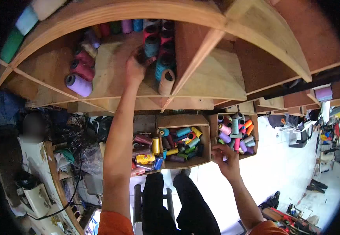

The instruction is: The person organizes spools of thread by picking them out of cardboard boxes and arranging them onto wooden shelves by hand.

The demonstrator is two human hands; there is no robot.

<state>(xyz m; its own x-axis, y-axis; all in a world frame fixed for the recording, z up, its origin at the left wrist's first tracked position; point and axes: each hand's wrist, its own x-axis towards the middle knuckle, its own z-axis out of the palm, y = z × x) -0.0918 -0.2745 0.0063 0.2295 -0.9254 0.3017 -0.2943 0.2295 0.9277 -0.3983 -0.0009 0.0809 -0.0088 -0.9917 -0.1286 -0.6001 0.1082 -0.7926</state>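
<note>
My left hand (136, 69) reaches up into a wooden shelf compartment, its fingers curled against a teal thread spool (151, 47) in a row along the right divider. The fingertips are partly hidden and blurred. Closer to the front edge of that row are another teal spool (164, 66) and a beige spool (166, 82). Down at the right, my right hand (225, 159) is loosely bent with fingers apart and nothing in it. It hovers near the front edge of a cardboard box (253, 152) full of mixed thread spools.
A second cardboard box (209, 147) and a pile of spools (144, 158) sit left of it. Along the compartment's left side stand a lilac spool (79, 85) and red ones. Wooden dividers (195, 64) frame the compartments. A sewing machine (37, 199) is at lower left.
</note>
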